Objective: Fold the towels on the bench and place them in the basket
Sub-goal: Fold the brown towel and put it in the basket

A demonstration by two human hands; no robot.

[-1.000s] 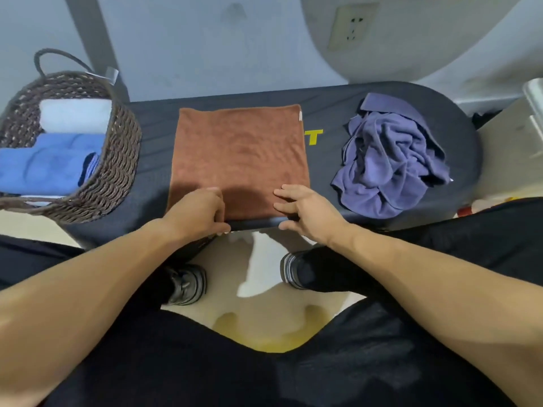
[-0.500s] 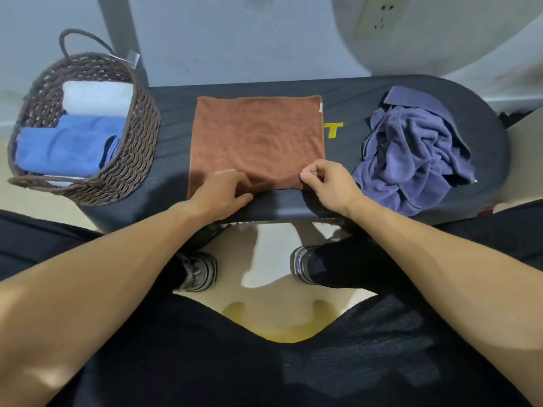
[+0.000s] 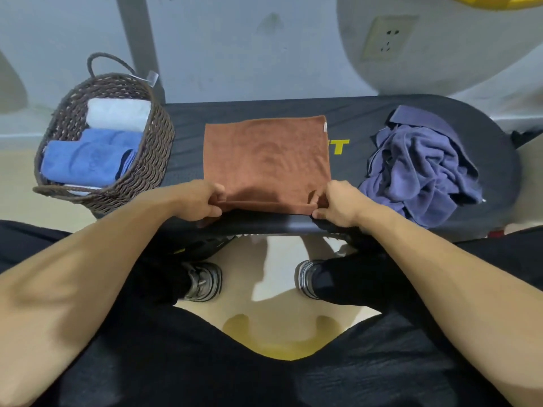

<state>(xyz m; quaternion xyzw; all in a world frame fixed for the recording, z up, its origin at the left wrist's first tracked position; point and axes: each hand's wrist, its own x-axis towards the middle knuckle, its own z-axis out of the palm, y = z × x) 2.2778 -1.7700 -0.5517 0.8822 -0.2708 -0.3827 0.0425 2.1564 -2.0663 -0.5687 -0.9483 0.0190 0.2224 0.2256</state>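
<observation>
The brown towel (image 3: 266, 160) lies flat on the bench (image 3: 364, 168). My left hand (image 3: 202, 201) and right hand (image 3: 338, 202) each pinch a near corner. I judge this the folding step; next, both corners should go evenly to the far edge, then into the basket (image 3: 152, 160).

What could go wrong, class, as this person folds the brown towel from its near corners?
1. The left hand and right hand pinch only the brown towel's near corners; uneven lifting could skew the fold.
2. The towel's near edge lies close to the bench edge, so a slip might drop it to the floor.
3. The crumpled purple towel lies close alongside and could snag.
</observation>
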